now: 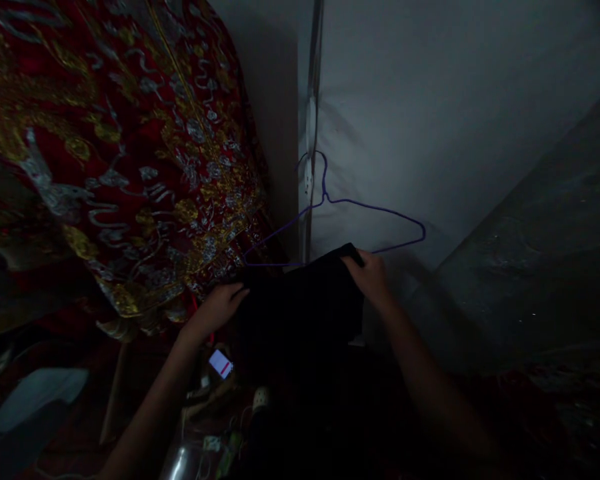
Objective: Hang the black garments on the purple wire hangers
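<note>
A dark piece of clothing [300, 307] is stretched between my two hands; the dim light hides what kind it is. My left hand [223, 303] pinches its upper left corner. At the upper right corner, my right hand [370, 273] grips the cloth between thumb and fingers. Just above and behind the cloth hangs a purple wire hanger [375, 206], its hook at a narrow vertical strip on the wall. The cloth's top edge overlaps part of the hanger's lower bar in view; whether the two touch, I cannot tell.
A red garment with gold and silver embroidery [150, 147] hangs at the left. A pale wall [430, 100] stands behind the hanger. Below my left hand is a lit phone [221, 364] among small clutter. A pale, rounded object [40, 400] lies at the lower left.
</note>
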`<state>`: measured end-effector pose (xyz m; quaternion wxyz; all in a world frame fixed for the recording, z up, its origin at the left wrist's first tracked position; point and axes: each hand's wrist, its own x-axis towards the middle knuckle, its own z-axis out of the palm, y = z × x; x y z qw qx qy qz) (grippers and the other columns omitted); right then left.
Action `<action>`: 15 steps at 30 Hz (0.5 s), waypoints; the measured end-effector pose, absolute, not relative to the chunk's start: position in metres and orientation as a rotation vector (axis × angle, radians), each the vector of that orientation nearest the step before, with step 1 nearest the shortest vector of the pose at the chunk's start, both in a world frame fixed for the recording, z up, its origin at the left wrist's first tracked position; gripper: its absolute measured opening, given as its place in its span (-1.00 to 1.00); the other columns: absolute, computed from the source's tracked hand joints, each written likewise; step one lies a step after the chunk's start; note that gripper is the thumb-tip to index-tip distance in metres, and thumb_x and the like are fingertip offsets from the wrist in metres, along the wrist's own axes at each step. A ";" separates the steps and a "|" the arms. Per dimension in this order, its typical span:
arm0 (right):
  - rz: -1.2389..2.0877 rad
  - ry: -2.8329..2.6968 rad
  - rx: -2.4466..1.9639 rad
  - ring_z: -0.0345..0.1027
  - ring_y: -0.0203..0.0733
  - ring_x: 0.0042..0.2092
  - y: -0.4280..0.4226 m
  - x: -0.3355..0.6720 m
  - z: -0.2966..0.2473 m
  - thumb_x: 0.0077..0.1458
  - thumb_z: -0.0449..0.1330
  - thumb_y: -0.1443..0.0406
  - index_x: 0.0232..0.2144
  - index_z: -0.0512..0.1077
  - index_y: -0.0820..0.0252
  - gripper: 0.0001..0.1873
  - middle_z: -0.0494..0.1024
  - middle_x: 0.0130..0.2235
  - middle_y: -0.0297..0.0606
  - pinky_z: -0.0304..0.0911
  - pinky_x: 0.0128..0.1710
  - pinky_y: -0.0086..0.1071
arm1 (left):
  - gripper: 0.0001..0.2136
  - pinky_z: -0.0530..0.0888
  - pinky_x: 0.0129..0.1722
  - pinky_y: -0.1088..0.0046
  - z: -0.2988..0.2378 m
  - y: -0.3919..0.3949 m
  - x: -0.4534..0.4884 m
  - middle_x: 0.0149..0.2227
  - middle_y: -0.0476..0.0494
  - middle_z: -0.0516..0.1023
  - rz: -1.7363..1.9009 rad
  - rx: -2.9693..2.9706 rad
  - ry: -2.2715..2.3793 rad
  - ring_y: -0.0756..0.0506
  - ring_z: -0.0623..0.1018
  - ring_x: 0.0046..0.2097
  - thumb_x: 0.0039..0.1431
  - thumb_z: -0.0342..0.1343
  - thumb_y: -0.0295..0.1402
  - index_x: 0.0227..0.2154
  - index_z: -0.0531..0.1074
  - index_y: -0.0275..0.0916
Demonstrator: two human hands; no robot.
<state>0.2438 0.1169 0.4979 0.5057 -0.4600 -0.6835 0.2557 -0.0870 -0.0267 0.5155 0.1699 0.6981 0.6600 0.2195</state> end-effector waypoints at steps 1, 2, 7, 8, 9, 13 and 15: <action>0.582 -1.649 -1.132 0.33 -0.17 -0.46 0.116 0.249 0.502 0.02 0.18 0.07 -0.59 0.45 0.20 -0.66 0.46 -0.57 -0.32 0.18 -0.45 -0.37 | -0.73 0.36 -0.26 0.38 0.525 -0.019 -0.091 -0.38 -0.11 0.54 0.701 2.047 1.861 -0.11 0.51 -0.32 0.34 -0.05 -0.24 -0.42 0.44 -0.21; 0.551 -1.646 -1.158 0.28 -0.19 -0.50 0.114 0.253 0.505 0.01 0.18 0.07 -0.64 0.40 0.19 -0.64 0.40 -0.61 -0.33 0.14 -0.48 -0.37 | -0.76 0.36 -0.25 0.38 0.535 -0.013 -0.093 -0.36 -0.11 0.52 0.776 2.119 1.835 -0.11 0.50 -0.30 0.33 -0.04 -0.26 -0.41 0.43 -0.21; 0.676 -1.617 -1.212 0.20 -0.25 -0.55 0.102 0.250 0.515 -0.01 0.18 0.06 -0.67 0.35 0.17 -0.63 0.33 -0.64 -0.37 0.08 -0.55 -0.39 | -0.85 0.41 -0.18 0.38 0.580 0.016 -0.071 -0.31 -0.09 0.44 1.040 2.339 1.676 -0.11 0.48 -0.22 0.30 0.03 -0.29 -0.35 0.40 -0.21; 0.753 -1.629 -1.196 0.23 -0.23 -0.55 0.098 0.247 0.514 0.01 0.18 0.06 -0.64 0.37 0.18 -0.64 0.36 -0.62 -0.36 0.11 -0.55 -0.40 | -0.87 0.42 -0.12 0.36 0.586 0.022 -0.065 -0.26 -0.10 0.47 1.090 2.346 1.624 -0.12 0.50 -0.17 0.30 0.03 -0.30 -0.31 0.41 -0.21; 0.815 -1.653 -1.169 0.28 -0.21 -0.53 0.094 0.243 0.513 0.03 0.17 0.05 -0.61 0.41 0.18 -0.64 0.40 -0.60 -0.34 0.16 -0.54 -0.39 | -0.89 0.42 -0.06 0.35 0.590 0.029 -0.060 -0.19 -0.12 0.50 1.144 2.341 1.559 -0.13 0.51 -0.11 0.30 0.04 -0.31 -0.24 0.41 -0.20; 0.704 -1.704 -1.010 0.50 -0.05 -0.22 0.080 0.245 0.510 0.04 0.16 0.20 -0.30 0.55 0.18 -0.76 0.63 -0.30 -0.21 0.39 -0.19 -0.23 | -0.72 0.39 0.09 0.30 0.593 0.055 -0.050 -0.08 -0.13 0.57 1.211 2.328 1.351 -0.11 0.54 0.01 0.33 -0.02 -0.39 0.08 0.31 -0.19; 0.470 -1.589 -1.001 0.47 -0.02 -0.01 0.081 0.261 0.515 0.04 0.13 0.29 -0.02 0.49 0.16 -0.58 0.59 -0.03 -0.13 0.35 0.02 -0.15 | -0.73 0.42 0.03 0.32 0.593 0.063 -0.052 -0.13 -0.13 0.59 1.147 2.372 1.368 -0.11 0.56 -0.05 0.35 -0.07 -0.39 0.05 0.36 -0.20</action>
